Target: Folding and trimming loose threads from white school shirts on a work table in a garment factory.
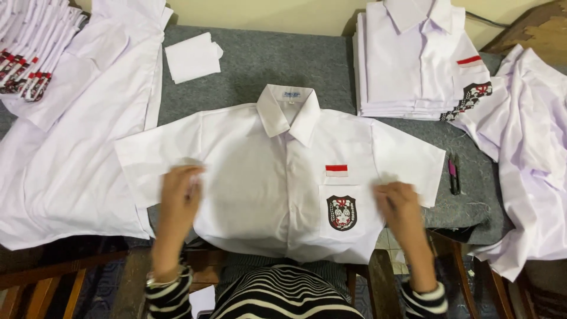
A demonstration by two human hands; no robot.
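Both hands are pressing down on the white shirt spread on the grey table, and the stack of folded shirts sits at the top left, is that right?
Not quite. The head view shows the stack of folded shirts at the top right. The rest holds: left hand and right hand both rest on the white shirt on the grey table.

A shirt (277, 177) lay flat in the middle of the surface (260, 59), with one hand on each side of it. Behind it to the right stood a stack of folded shirts (413, 65); a pen (453, 174) lay just right of its sleeve.
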